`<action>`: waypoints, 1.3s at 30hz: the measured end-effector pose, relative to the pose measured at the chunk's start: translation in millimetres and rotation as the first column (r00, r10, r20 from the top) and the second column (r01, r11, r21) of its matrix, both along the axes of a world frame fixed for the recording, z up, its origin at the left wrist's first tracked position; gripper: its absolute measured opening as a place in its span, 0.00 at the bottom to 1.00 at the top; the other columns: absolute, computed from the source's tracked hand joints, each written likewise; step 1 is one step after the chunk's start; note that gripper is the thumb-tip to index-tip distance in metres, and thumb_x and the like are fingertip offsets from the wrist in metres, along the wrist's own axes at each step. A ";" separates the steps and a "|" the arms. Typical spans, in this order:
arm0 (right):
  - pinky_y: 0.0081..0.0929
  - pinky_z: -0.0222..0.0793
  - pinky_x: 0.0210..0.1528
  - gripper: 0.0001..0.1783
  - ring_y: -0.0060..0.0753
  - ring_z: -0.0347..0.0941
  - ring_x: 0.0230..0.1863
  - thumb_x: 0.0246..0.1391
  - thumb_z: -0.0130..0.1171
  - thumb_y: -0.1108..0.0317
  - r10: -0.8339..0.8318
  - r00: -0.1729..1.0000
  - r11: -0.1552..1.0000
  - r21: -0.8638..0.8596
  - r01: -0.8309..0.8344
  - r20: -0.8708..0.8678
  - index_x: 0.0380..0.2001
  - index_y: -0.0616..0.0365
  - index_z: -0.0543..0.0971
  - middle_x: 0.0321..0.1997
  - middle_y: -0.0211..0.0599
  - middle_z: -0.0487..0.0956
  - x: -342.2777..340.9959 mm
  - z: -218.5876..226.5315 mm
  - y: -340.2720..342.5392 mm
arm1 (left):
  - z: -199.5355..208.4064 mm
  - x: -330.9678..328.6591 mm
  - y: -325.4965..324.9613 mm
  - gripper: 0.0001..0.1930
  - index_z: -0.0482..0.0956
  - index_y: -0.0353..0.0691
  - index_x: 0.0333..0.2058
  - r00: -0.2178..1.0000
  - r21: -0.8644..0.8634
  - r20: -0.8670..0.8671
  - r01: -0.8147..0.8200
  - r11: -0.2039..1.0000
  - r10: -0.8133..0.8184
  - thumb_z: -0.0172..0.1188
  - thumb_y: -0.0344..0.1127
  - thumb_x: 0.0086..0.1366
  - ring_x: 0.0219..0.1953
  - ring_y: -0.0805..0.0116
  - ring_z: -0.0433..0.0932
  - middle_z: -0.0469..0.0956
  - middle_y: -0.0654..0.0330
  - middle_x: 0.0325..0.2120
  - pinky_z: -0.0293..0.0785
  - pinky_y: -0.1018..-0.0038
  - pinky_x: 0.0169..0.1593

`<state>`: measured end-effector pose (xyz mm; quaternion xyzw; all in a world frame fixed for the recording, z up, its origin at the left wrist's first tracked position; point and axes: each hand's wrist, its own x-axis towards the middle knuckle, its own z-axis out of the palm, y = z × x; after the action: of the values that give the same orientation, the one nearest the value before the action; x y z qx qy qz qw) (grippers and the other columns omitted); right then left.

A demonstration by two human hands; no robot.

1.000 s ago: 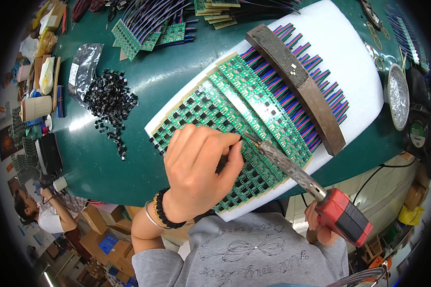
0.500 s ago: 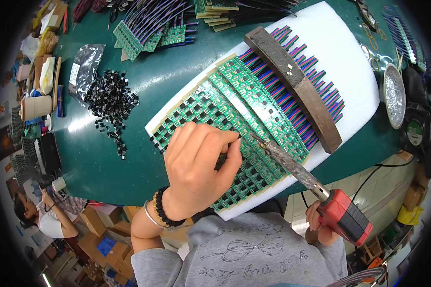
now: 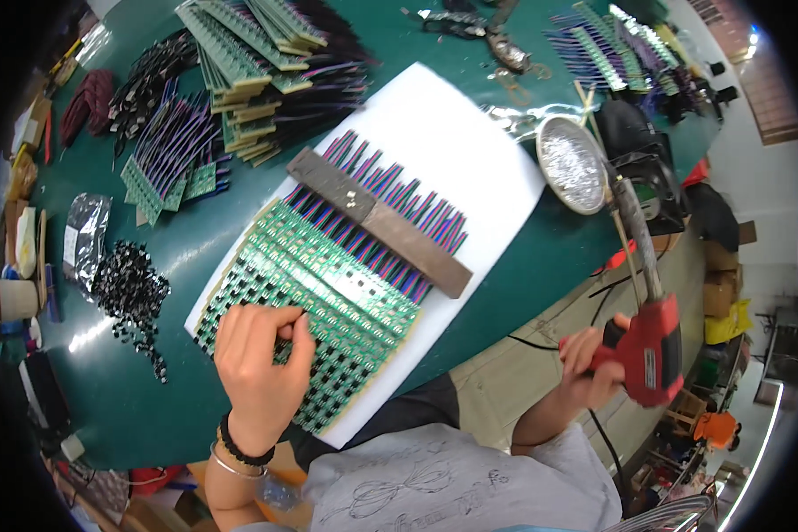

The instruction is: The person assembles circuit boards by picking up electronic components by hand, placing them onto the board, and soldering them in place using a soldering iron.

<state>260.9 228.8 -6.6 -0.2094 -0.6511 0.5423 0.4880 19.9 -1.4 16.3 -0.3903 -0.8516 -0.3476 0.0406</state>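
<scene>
A panel of green circuit boards [image 3: 328, 280] rests on a white foam sheet [image 3: 408, 111], with rows of small black components on its nearer part. Over the panel's left part, my left hand [image 3: 259, 359] is pinched, with a tiny black component [image 3: 304, 312] seemingly at its fingertips. My right hand [image 3: 592, 365] grips the red pistol-shaped handle of a soldering iron [image 3: 654, 355]. The iron points away from me, its tip beside a round dish [image 3: 546, 184] of silvery material. A brown metal bar [image 3: 381, 222] lies across the boards' coloured wires [image 3: 421, 208].
Left of the foam is a heap of loose black components [image 3: 133, 288] beside a silvery plastic bag [image 3: 87, 244]. Stacked wired boards [image 3: 248, 80] stand at the far left. More wired boards [image 3: 598, 58] lie far right. A black cable [image 3: 534, 342] hangs past the table edge.
My right hand has swung the soldering iron from over the boards to beside the dish. My left hand stays pinched over the panel. The view has shifted rightward.
</scene>
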 end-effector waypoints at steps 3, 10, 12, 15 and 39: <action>0.21 0.56 0.16 0.24 0.18 0.59 0.12 0.64 0.57 0.65 -0.215 0.911 0.965 -0.069 0.254 0.351 0.56 0.71 0.66 0.14 0.25 0.66 -27.9 -10.0 39.0 | 1.8 2.8 -3.3 0.09 0.79 0.35 0.31 0.998 0.056 0.028 -0.053 0.997 0.052 0.67 0.20 0.50 0.26 0.62 0.72 0.73 0.59 0.22 0.67 0.68 0.32; 0.17 0.54 0.16 0.23 0.16 0.55 0.10 0.66 0.54 0.67 -0.209 0.965 0.976 0.093 0.196 0.161 0.56 0.75 0.67 0.14 0.29 0.66 -3.8 -15.2 45.1 | 4.0 0.2 -80.5 0.09 0.80 0.35 0.34 0.915 0.106 -0.106 -0.379 0.919 0.389 0.66 0.20 0.54 0.29 0.60 0.75 0.78 0.56 0.28 0.71 0.70 0.33; 0.18 0.54 0.19 0.18 0.16 0.55 0.12 0.67 0.52 0.66 -0.232 0.945 0.971 0.106 0.212 0.230 0.52 0.71 0.71 0.14 0.27 0.63 -2.9 -4.0 31.9 | -12.0 -14.1 -110.1 0.07 0.80 0.36 0.34 0.844 0.098 -0.119 -0.514 0.852 0.522 0.65 0.22 0.56 0.29 0.63 0.74 0.78 0.58 0.28 0.71 0.70 0.33; 0.20 0.54 0.20 0.13 0.17 0.56 0.15 0.68 0.52 0.65 -0.186 0.925 0.980 0.126 0.152 0.332 0.41 0.67 0.76 0.14 0.25 0.62 -9.8 -0.6 30.4 | -19.5 -7.3 -148.3 0.08 0.81 0.37 0.36 0.786 0.001 -0.141 -0.608 0.794 0.602 0.65 0.23 0.56 0.31 0.62 0.74 0.77 0.58 0.30 0.72 0.69 0.35; 0.20 0.57 0.18 0.32 0.23 0.65 0.15 0.51 0.65 0.60 0.192 0.869 0.973 0.029 -0.231 0.457 0.54 0.72 0.69 0.18 0.35 0.73 -20.9 -17.7 -65.5 | -7.3 -18.6 -121.4 0.06 0.79 0.37 0.28 0.889 0.154 0.042 -0.456 0.877 0.455 0.65 0.21 0.51 0.31 0.63 0.75 0.79 0.59 0.28 0.70 0.70 0.36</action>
<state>240.0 163.2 -24.3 -0.2364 -0.7873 0.5015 0.2698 1.3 -122.8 9.0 -0.1738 -0.8890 -0.3961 0.1505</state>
